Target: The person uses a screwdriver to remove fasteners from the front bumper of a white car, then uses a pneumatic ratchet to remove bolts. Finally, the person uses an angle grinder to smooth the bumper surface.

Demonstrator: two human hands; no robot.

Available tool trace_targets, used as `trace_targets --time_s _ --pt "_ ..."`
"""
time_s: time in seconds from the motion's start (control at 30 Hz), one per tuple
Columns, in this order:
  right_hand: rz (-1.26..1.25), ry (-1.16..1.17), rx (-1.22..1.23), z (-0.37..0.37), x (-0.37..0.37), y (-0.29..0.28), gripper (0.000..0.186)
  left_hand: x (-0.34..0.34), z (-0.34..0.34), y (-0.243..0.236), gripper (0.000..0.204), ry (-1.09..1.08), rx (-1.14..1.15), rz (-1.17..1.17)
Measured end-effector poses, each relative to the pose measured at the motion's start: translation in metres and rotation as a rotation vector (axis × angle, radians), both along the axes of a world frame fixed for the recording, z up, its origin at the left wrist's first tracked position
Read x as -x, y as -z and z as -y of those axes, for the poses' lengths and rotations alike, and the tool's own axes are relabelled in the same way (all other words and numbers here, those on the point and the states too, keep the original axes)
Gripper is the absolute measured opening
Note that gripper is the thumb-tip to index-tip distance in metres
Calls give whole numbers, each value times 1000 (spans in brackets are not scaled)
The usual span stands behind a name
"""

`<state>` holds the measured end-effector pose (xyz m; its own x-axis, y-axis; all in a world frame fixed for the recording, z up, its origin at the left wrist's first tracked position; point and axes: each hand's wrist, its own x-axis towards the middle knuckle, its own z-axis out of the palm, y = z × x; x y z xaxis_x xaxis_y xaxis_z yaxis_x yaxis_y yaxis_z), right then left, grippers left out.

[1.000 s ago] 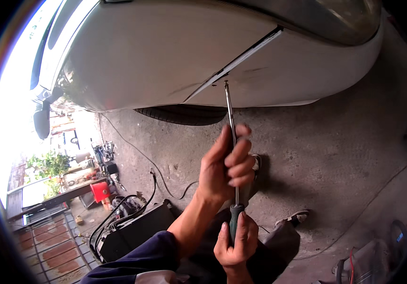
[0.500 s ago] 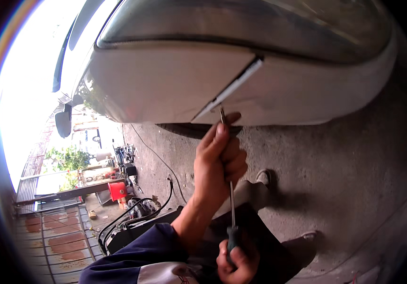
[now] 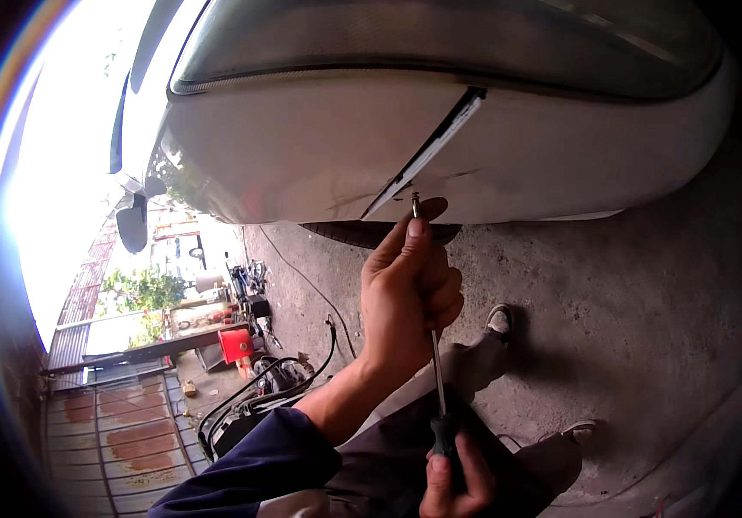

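My left hand (image 3: 405, 293) is wrapped round the upper shaft of a long screwdriver (image 3: 437, 371), thumb near its tip. A small metal piece (image 3: 415, 197) shows at that end, against or just in front of a white car panel (image 3: 561, 155); contact is unclear. Below, my right hand (image 3: 455, 479) grips the dark green-black handle. Just above the tip, a diagonal white strip with a dark edge (image 3: 427, 151) crosses the panel, with dark scuffs around it. A grey lamp cover (image 3: 474, 43) curves along the top, and part of a tyre (image 3: 336, 233) shows under the panel.
My shoes (image 3: 498, 319) are on the concrete floor (image 3: 630, 319). At left are a red container (image 3: 235, 344), dark equipment with hoses (image 3: 276, 373), scattered parts, a cable (image 3: 311, 285) and a rust-stained tiled surface (image 3: 134, 440). A bright opening with plants lies beyond.
My left hand has moved up the screwdriver to near its tip, and my right hand is lower in the picture. The view has shifted, showing more of the lamp cover.
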<state>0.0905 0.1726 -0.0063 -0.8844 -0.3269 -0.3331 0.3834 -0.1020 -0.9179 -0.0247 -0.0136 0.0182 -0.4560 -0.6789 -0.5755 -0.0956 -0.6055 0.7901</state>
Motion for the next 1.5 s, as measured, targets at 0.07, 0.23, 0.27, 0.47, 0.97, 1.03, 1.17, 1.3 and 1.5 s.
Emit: trace_targets --time_s 0.07,0.23,0.27,0.47,0.97,1.03,1.17,1.3,1.5 --pt "706 90 170 0 13 -27 20 6 4 -1 27 33 46 58" --pt "1935 220 1277 -4 14 6 41 7 12 2 25 32 174 45" --pt "1850 182 1195 -4 18 7 42 7 11 5 25 36 172 41" --pt "-283 -249 -65 3 26 11 47 8 14 5 23 38 165 54" --pt "1394 36 847 1 22 10 40 15 11 16 21 22 286 65" --pt "559 -168 263 -3 17 0 46 14 13 14 22 33 284 91" --pt "-409 -200 -278 -6 -5 6 51 16 12 13 22 23 256 83" --pt "787 6 470 0 11 -17 54 17 19 14 25 96 265 65" --pt "1633 155 1204 -13 15 8 50 2 25 22 33 211 122 -148"
